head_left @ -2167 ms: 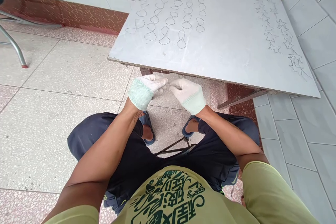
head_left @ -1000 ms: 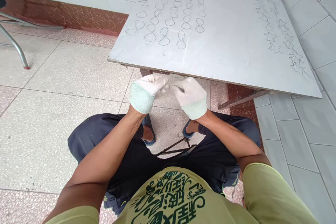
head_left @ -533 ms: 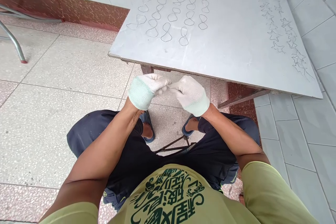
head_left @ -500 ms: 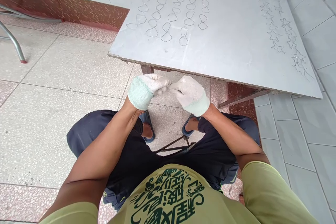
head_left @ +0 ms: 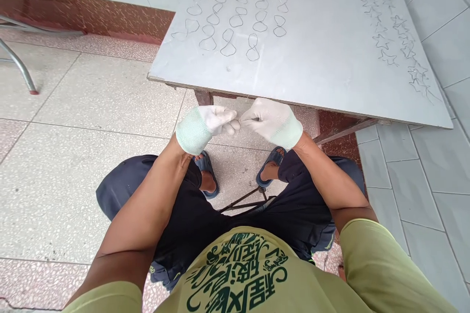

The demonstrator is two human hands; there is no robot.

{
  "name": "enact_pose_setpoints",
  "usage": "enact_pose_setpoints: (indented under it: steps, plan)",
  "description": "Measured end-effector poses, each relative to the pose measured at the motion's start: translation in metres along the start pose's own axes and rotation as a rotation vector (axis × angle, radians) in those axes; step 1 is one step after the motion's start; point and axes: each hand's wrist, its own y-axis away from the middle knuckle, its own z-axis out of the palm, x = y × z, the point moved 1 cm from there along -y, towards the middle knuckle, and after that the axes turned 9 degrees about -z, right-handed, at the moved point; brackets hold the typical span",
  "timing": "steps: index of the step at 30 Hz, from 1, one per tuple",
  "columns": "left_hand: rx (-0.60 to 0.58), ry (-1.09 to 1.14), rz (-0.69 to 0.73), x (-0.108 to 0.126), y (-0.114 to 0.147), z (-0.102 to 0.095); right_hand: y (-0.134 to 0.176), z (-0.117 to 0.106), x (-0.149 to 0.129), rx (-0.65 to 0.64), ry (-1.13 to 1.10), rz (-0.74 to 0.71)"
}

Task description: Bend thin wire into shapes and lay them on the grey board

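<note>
A person sits or crouches with knees apart at the near edge of a pale table (head_left: 323, 54), both hands in white gloves with mint-green cuffs. The hands meet in front of the tabletop's edge, over the floor rather than over the board. The right hand (head_left: 267, 118) pinches a thin wire (head_left: 240, 120) between thumb and forefinger, the other fingers curled in. The left hand (head_left: 217, 120) is just beside it, thumb laid along bent fingers; I cannot tell whether it grips the wire too. The wire is in the narrow space between the two sets of fingertips, and a fine strand of it seems to rise above the right hand.

On the table, toward the person's left, wire figure-eights (head_left: 252, 48) lie flat in several columns running away from the person. Toward the right edge lie wire stars (head_left: 386, 56), crowded and partly overlapping.

The person wears a yellow-green shirt (head_left: 235, 274) with dark lettering, navy trousers (head_left: 132, 181) and blue sandals. Between the feet stands a dark thin-legged frame (head_left: 242, 200). Off to the left, a bent metal leg (head_left: 22, 68) with a red tip rests on the speckled floor (head_left: 95, 102).
</note>
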Motion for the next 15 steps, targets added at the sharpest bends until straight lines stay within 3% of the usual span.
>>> enact_pose_setpoints:
  steps: [9, 15]
  plan:
    - [0.16, -0.032, 0.089, -0.008, 0.004, 0.012, 0.003, 0.008, 0.01, 0.118, 0.096, 0.075]
    - [0.164, -0.05, 0.087, -0.01, -0.003, 0.007, 0.006, 0.009, 0.009, 0.107, 0.022, 0.121]
